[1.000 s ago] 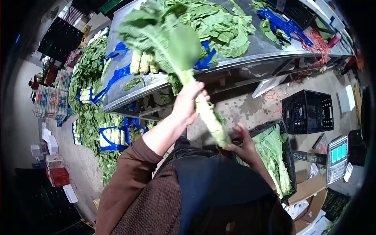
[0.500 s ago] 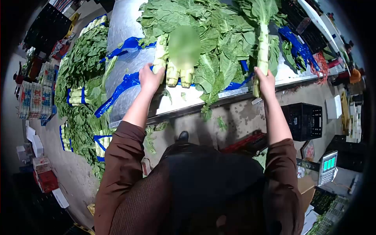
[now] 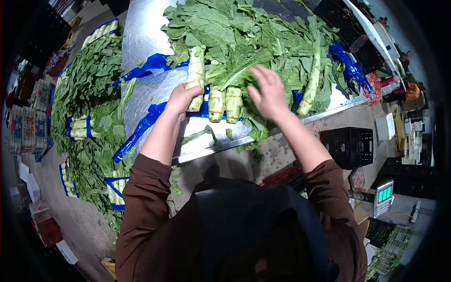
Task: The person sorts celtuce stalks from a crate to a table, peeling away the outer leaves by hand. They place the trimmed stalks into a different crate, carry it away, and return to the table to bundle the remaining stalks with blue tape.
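My left hand (image 3: 183,99) is closed round the lower part of a thick pale-green stem (image 3: 196,70) at the left of the leafy pile. Two shorter-looking stems (image 3: 216,104) lie beside it, butt ends toward me, on a blue strap. My right hand (image 3: 268,91) is over the leaves (image 3: 282,47) just right of those stems, fingers spread, with nothing seen in it. Another long stem (image 3: 310,87) lies at the right side of the pile. Blue strap ends (image 3: 149,68) stretch out to the left on the metal table (image 3: 141,35).
On the floor at left are strapped bundles of leafy stems (image 3: 82,128). A black crate (image 3: 346,146) stands below the table at right, near a scale with a lit display (image 3: 384,197). More blue strap (image 3: 347,66) and red strings (image 3: 373,89) are at the table's right.
My right hand has let go of the long stem, which now lies on the right, and has moved left over the leaves. My left hand still holds its stem. The view has shifted slightly.
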A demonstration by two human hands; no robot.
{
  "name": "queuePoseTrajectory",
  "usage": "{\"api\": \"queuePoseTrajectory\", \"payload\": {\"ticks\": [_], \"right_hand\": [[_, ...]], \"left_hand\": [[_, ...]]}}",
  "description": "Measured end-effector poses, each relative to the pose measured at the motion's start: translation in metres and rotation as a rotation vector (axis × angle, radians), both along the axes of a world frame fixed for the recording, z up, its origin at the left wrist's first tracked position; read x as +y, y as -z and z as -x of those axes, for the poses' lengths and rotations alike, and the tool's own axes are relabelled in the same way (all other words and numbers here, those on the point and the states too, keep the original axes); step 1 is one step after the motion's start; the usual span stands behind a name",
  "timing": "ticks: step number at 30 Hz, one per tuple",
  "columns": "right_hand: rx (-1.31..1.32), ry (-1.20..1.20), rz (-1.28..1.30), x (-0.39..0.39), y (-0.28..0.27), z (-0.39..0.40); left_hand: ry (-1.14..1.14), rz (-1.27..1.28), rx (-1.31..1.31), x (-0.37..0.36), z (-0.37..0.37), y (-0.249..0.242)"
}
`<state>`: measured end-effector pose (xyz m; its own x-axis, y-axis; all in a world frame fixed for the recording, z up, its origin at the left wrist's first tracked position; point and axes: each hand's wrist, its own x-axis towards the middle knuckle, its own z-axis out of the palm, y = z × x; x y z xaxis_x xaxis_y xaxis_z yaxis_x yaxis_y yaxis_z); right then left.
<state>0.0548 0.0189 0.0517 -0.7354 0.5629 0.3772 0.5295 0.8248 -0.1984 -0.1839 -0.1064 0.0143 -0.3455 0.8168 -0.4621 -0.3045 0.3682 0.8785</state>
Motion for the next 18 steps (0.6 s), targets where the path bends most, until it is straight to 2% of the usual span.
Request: {"api": "queuePoseTrajectory", "payload": {"ticks": [1,4,5,8,11,15,16,17,18], "right_hand": [[-0.036,-0.109,0.023,-0.013,0.005,0.016],[-0.162,-0.231,0.098,-0.027,0.029,0.052],[-0.236,-0.179,0.163,-0.025,0.039,0.059],[-0.257,-0.151,0.144,-0.017,0.053,0.060],[-0.254,-0.144,0.142,-0.014,0.057,0.055],[-0.265,-0.127,0.153,-0.018,0.054,0.057],[-0.241,-0.122,0.159,-0.019,0.056,0.060],[-0.240,-0.117,0.156,-0.019,0.058,0.060],[-0.239,-0.113,0.153,-0.020,0.057,0.060]], "left_hand": [[-0.002,-0.041,-0.086,0.001,0.003,-0.003],[-0.020,0.006,-0.154,0.006,-0.002,0.011],[0.003,-0.016,-0.285,0.006,-0.005,0.013],[0.061,-0.022,-0.271,0.007,0.013,-0.007],[0.022,-0.165,-0.446,-0.002,0.038,-0.044],[-0.051,-0.304,-0.428,-0.051,0.045,-0.111],[-0.096,-0.313,-0.386,-0.067,0.043,-0.117],[-0.004,-0.291,-0.389,-0.086,0.049,-0.115],[-0.025,-0.323,-0.319,-0.103,0.047,-0.103]]}}
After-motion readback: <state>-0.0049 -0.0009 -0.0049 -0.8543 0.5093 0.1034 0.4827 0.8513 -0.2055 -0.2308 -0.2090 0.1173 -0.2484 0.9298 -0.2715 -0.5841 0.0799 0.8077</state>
